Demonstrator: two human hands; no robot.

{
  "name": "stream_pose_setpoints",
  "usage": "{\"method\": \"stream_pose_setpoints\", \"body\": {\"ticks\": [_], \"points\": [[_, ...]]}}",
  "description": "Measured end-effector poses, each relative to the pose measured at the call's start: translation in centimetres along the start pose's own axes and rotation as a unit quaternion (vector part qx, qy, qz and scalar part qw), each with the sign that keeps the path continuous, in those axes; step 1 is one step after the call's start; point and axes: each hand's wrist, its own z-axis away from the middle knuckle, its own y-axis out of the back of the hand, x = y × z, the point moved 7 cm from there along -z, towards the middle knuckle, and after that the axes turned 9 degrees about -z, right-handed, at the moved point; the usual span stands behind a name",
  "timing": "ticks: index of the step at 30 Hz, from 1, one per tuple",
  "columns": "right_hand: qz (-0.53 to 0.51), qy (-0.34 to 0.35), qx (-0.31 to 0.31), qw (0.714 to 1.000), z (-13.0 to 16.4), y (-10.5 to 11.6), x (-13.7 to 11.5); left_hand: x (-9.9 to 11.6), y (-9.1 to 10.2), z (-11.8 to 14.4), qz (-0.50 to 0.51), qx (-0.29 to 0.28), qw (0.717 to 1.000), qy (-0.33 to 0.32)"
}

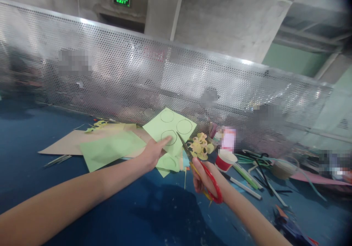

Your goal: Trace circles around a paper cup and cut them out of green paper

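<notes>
My left hand (155, 152) grips a light green sheet of paper (177, 114) by its near edge, thumb on top and the other fingers hidden beneath. Three circles are drawn on the sheet in dark line. Closed around a pair of scissors (216, 185) with red and yellow handles, my right hand (202, 176) points the blades up and left. Their tip lies at the sheet, close to the nearest drawn circle; I cannot tell whether it touches the paper. Below the held sheet are more green paper pieces (167, 163). Yellow paper curls (200, 146) sit just right of the blades.
Another green sheet (110, 149) lies on brown card (63, 142) at the left of the blue table (154, 209). To the right stand a red and white paper cup (225, 160), several pens and strips, and a roll of twine (283, 168). A perforated metal screen (115, 70) runs behind.
</notes>
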Motion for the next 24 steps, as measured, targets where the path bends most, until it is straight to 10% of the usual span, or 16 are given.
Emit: {"method": "stream_pose_setpoints", "body": {"ticks": [24], "points": [[-0.035, 0.033, -0.04, 0.998, 1.0, -0.2, -1.9, 0.9, -1.0, 1.2, -0.171, -0.062, 0.983, 0.002]]}}
